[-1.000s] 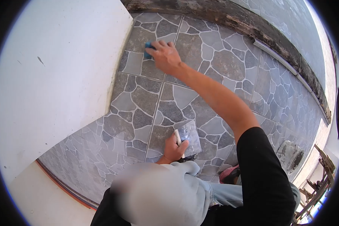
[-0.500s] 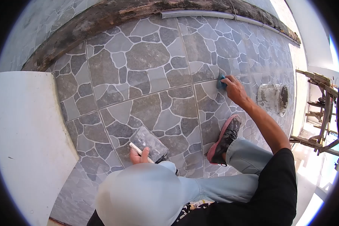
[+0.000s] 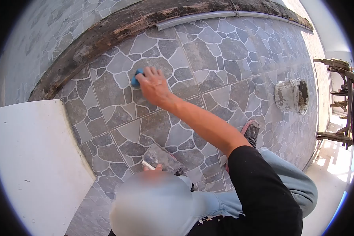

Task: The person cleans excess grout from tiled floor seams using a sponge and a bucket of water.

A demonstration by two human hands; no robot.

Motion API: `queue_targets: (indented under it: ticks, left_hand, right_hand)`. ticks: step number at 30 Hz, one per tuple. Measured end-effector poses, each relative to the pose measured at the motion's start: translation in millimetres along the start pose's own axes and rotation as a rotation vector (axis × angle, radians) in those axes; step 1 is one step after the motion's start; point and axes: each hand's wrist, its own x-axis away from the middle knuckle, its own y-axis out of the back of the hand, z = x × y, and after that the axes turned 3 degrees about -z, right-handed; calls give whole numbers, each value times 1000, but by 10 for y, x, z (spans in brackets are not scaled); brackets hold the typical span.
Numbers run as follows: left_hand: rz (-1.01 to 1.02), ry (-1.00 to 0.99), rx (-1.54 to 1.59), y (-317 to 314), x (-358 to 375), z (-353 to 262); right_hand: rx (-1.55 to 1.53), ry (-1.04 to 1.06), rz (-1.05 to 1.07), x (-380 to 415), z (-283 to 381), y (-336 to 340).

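My right hand [image 3: 153, 85] is closed around a blue sponge [image 3: 136, 78], pressed on the stone-patterned floor tiles [image 3: 145, 128] left of the middle. My left hand [image 3: 153, 168], low in the view, is partly hidden behind a blurred pale rounded shape [image 3: 153, 200]. Its fingers hold a short white stick [image 3: 148, 165]. Right beside them is a flat grey rectangular plate [image 3: 163, 157] smeared with pale residue; whether the hand also grips this plate is not clear.
A mortar-stained bucket [image 3: 288, 95] stands on the right. Along the far side lies a weathered wooden beam [image 3: 106, 37] with a grey metal strip [image 3: 200, 17] beside it. A white panel [image 3: 35, 157] fills the left, and a rough wooden frame [image 3: 345, 102] stands at far right.
My right hand has swept the sponge leftwards across the tiles, from near the bucket side to the left. The left hand still holds the stick. The whole view has shifted slightly.
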Motion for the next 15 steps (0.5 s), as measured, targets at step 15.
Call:
queue_targets:
  ticks: [15]
  left_hand:
    - [-123,-36,0,64,31,273]
  right_hand:
    - [127,99,-14,-498,-1798,630]
